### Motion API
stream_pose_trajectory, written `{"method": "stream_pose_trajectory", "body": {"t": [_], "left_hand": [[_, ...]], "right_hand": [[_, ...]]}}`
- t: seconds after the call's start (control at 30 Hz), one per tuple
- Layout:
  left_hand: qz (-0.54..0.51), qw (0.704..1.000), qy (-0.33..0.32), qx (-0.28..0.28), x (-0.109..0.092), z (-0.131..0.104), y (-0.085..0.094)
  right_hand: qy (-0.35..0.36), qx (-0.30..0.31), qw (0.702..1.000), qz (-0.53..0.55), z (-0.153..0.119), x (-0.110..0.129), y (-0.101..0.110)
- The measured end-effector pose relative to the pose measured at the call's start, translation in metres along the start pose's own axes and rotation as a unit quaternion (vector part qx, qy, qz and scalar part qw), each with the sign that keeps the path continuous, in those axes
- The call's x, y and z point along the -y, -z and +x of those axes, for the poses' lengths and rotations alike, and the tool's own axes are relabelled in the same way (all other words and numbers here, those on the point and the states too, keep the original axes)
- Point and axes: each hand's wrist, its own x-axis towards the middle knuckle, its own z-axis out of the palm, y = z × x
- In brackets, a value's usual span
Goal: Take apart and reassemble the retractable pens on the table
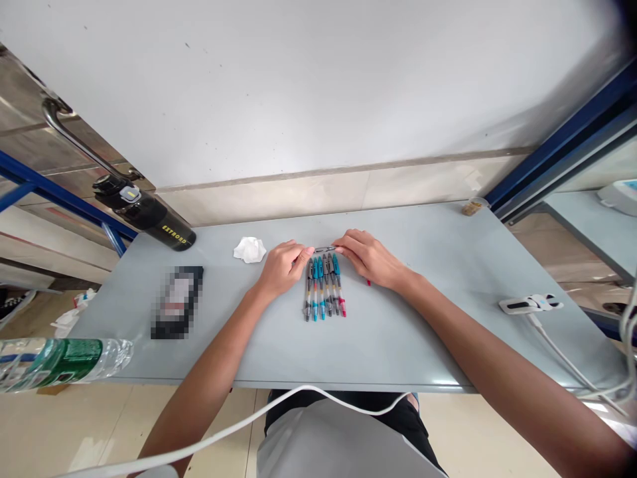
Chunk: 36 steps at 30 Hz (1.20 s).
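Observation:
Several pens [322,289] lie side by side on the grey table [279,345], their dark and teal ends pointing away from me and their clear ends toward me. Just beyond them, a dark pen part [325,249] is held crosswise between my two hands. My left hand [286,265] pinches its left end with thumb and fingers. The fingers of my right hand [362,255] are closed on its right end. A small red piece [369,283] shows on the table beneath my right hand, mostly hidden.
Crumpled white tissue [249,249] lies left of my hands. Farther left are a black bottle [162,222], a pixelated dark object [177,302] and a clear water bottle [64,362]. A small cup [474,206] and a white cabled device [530,303] are at right. A white cable [308,389] crosses the near edge.

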Motion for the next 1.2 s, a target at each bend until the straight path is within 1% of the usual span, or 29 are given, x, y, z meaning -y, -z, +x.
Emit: {"method": "stream_pose_trajectory", "body": {"t": [0.1,0.2,0.27,0.43,0.53,0.63,0.77,0.93,1.0,1.13,1.2], "left_hand": [[-0.024,0.999,0.028,0.004,-0.001,-0.001,-0.002],[-0.049,0.997,0.061,-0.008,-0.002,-0.002,-0.004],[-0.058,0.996,0.07,-0.013,-0.002,-0.003,-0.005],[-0.059,0.997,0.043,-0.031,0.0,-0.003,-0.003],[-0.047,0.998,0.027,-0.029,0.001,-0.003,-0.003],[-0.041,0.998,0.032,-0.031,0.0,-0.003,-0.003],[-0.088,0.992,0.081,-0.033,-0.001,-0.004,-0.002],[-0.167,0.966,0.176,-0.087,0.002,-0.002,0.002],[-0.183,0.958,0.195,-0.099,0.002,0.0,0.002],[-0.213,0.942,0.224,-0.128,0.002,0.002,0.001],[-0.225,0.934,0.236,-0.147,0.003,0.003,0.0]], "right_hand": [[0.003,-0.001,1.0,0.003,0.0,0.0,-0.004],[-0.001,-0.003,1.0,0.001,-0.001,0.0,-0.008],[-0.004,-0.007,1.0,-0.002,-0.002,0.0,-0.01],[0.0,-0.014,1.0,-0.003,-0.004,-0.001,-0.01],[0.01,-0.01,1.0,-0.014,-0.003,-0.002,-0.009],[0.015,-0.01,1.0,-0.024,-0.001,-0.001,-0.008],[0.014,-0.033,0.999,-0.024,0.0,-0.001,-0.007],[-0.016,-0.065,0.998,-0.012,-0.002,-0.003,-0.003],[-0.022,-0.066,0.997,-0.022,-0.002,-0.002,-0.001],[-0.012,-0.054,0.997,-0.056,0.0,-0.001,0.001],[-0.012,-0.06,0.996,-0.068,0.0,-0.001,0.002]]}}
